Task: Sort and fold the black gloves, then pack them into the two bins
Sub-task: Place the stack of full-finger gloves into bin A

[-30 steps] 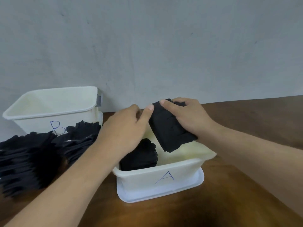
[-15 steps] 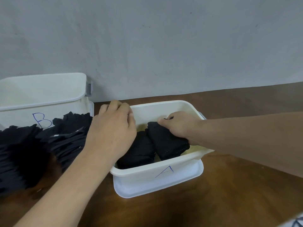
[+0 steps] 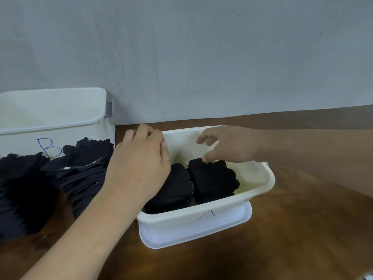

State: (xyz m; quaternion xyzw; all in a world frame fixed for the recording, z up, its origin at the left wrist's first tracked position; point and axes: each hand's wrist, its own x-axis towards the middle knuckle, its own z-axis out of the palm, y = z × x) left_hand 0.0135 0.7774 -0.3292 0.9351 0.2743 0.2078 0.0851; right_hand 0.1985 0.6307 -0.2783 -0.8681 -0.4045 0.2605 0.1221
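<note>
Bin A point(image 3: 203, 217), a white tub marked "A", stands in the middle of the brown table. Two folded black gloves lie side by side in it: one on the left point(image 3: 173, 190), one on the right point(image 3: 214, 180). My right hand point(image 3: 228, 146) hovers just above the right glove with loosely curled fingers and holds nothing. My left hand point(image 3: 141, 160) rests over the bin's left rim, fingers curled; its palm side is hidden. Bin B point(image 3: 50, 118) stands at the back left. A pile of loose black gloves point(image 3: 50, 182) lies in front of it.
A grey wall runs close behind both bins. Bin A sits on its white lid point(image 3: 193, 233). Bare brown tabletop point(image 3: 302, 229) stretches to the right and front of bin A.
My right hand carried the folded glove down into bin A beside the first one, let go of it and has lifted off it. My left hand moved to the bin's left rim.
</note>
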